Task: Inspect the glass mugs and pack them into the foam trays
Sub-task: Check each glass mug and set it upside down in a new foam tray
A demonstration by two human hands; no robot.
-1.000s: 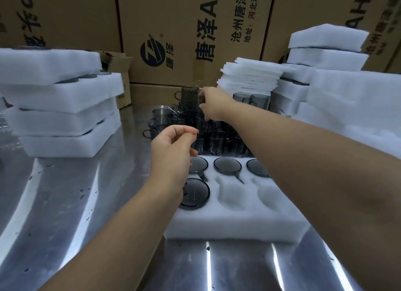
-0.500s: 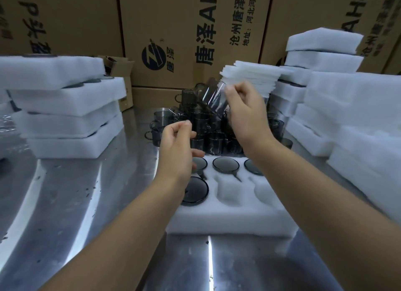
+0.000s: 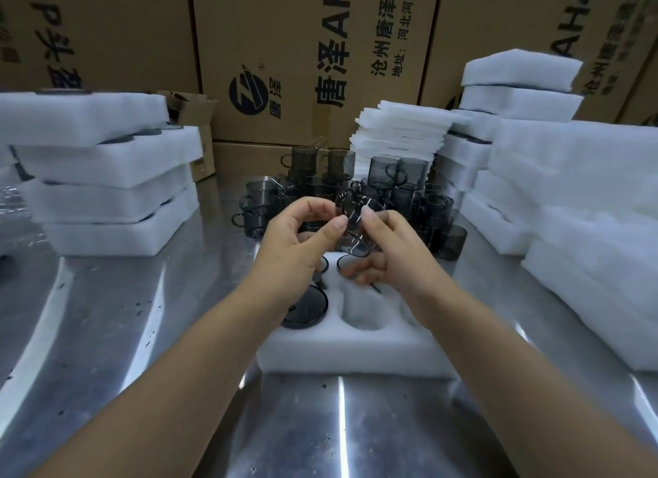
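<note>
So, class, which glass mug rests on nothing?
The mug held between left hand and right hand above the foam tray; the other mugs stand clustered on the table or sit in pockets.

L hand (image 3: 295, 249), R hand (image 3: 391, 260) hide tray (image 3: 356, 353) rear pockets.

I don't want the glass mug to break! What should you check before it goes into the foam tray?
1. Grip on the mug: ok, the left hand and right hand both pinch it.
2. Cracks or chips: cannot tell, the glass is blurred.
3. The foam tray has a free pocket: ok, the near middle one is empty.
4. The packed mug beside it: ok, seated in its own pocket.
5. The tray lies flat on the metal table: ok.
</note>
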